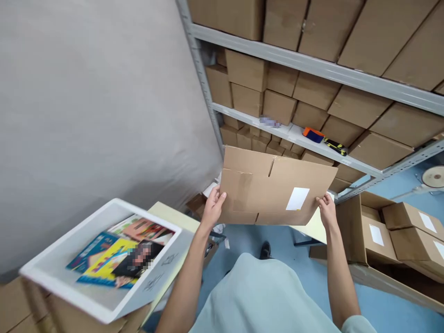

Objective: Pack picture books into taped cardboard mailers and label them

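A flattened cardboard box (267, 189) is held up in front of me, between both hands. It has slits between its flaps and a white label (297, 199) on its right half. My left hand (213, 206) grips its left edge, thumb on the near face. At the right edge, my right hand (326, 209) pinches the cardboard between thumb and fingers. Part of a pale table (314, 226) shows behind and below the box; the box hides the rest.
On the left stands a white bin (118, 203) with several books and magazines (118, 256). Ahead, metal shelving (312, 69) holds many cartons, a tape dispenser (313, 134) and a yellow-black cutter (335, 146). A large open carton (350, 226) with labelled boxes (412, 217) is at right.
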Available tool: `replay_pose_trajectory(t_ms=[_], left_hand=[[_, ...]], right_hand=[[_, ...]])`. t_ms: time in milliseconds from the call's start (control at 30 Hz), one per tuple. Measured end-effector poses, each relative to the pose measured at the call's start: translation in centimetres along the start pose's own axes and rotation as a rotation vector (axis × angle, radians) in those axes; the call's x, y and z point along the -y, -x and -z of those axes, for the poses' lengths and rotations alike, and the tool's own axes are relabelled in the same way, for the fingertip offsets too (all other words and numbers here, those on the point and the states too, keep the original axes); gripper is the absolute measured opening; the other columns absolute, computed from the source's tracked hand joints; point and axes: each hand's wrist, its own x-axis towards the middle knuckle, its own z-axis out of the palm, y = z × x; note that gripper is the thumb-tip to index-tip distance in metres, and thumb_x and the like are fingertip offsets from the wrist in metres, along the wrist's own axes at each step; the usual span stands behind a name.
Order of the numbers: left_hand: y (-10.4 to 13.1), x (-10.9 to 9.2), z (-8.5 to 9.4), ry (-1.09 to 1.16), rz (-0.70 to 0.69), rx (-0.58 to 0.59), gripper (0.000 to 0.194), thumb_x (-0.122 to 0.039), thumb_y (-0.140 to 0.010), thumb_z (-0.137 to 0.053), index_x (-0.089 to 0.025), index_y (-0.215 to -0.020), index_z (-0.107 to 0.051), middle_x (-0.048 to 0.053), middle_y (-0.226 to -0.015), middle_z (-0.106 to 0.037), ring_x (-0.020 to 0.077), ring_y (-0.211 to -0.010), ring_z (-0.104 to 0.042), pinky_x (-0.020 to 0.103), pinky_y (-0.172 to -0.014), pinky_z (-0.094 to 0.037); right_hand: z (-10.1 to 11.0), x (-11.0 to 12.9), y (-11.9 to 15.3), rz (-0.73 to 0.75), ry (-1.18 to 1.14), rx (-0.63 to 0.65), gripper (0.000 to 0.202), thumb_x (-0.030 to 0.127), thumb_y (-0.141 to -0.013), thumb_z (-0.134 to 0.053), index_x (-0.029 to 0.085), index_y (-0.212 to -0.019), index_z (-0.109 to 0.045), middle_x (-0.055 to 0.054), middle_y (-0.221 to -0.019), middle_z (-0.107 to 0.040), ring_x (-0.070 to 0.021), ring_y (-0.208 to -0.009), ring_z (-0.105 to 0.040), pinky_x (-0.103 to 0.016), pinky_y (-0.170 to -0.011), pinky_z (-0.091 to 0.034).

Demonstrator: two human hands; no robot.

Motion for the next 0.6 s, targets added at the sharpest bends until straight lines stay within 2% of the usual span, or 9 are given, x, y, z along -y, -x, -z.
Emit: replay_pose_trajectory(t_ms=[133,267,367,433,600], left_hand=[[-6.2,3.9,-7.4,-0.196,-0.111,0.012,0.057,-0.037,-0.080,-0.084,-0.024,-0.132,-0.063,0.013,-0.142,-0.069,0.0296,-0.141,-0.062,0.045,-0.129,-0.041],[-10.4,7.4,-12.1,-0.356,0.003,0.175,0.066,-0.028,-0.082,-0.070,-0.022,-0.145,-0.052,0.015,-0.153,-0.061,0.0305,-0.149,-0.054,0.050,-0.131,-0.037],[-12.7,9.4,-14.0,-0.364,0.073,0.273,0.071,-0.028,-0.082,-0.064,-0.022,-0.151,-0.050,0.015,-0.161,-0.056,0.0309,-0.155,-0.049,0.051,-0.132,-0.037],[-14.1,10.7,-14.7,-0.345,0.122,0.306,0.073,-0.030,-0.081,-0.063,-0.023,-0.153,-0.050,0.015,-0.164,-0.054,0.0312,-0.154,-0.050,0.051,-0.128,-0.041],[-17.4,13.8,-15.2,-0.300,0.263,0.336,0.069,-0.034,-0.078,-0.061,-0.022,-0.146,-0.059,0.014,-0.156,-0.062,0.0312,-0.140,-0.061,0.049,-0.118,-0.052]], right_hand=[[5.1,-2.5,-2.8,-0.078,0.027,-0.027,0.044,0.041,-0.068,-0.080,0.023,-0.106,-0.070,-0.009,-0.110,-0.080,-0.0277,-0.108,-0.073,-0.044,-0.099,-0.057],[7.6,-4.4,-3.9,-0.118,0.107,-0.068,0.041,0.044,-0.072,-0.080,0.023,-0.104,-0.069,-0.008,-0.109,-0.079,-0.0278,-0.106,-0.070,-0.045,-0.098,-0.057],[8.4,-5.5,-4.1,-0.145,0.137,-0.091,0.044,0.049,-0.073,-0.082,0.023,-0.105,-0.068,-0.010,-0.110,-0.079,-0.0284,-0.106,-0.071,-0.046,-0.098,-0.057],[8.4,-6.2,-4.3,-0.162,0.167,-0.095,0.047,0.053,-0.075,-0.081,0.023,-0.109,-0.068,-0.012,-0.113,-0.079,-0.0290,-0.108,-0.071,-0.047,-0.099,-0.058],[7.0,-7.5,-4.5,-0.187,0.228,-0.157,0.062,0.059,-0.079,-0.076,0.023,-0.128,-0.062,-0.015,-0.131,-0.075,-0.0306,-0.121,-0.071,-0.050,-0.109,-0.057]])
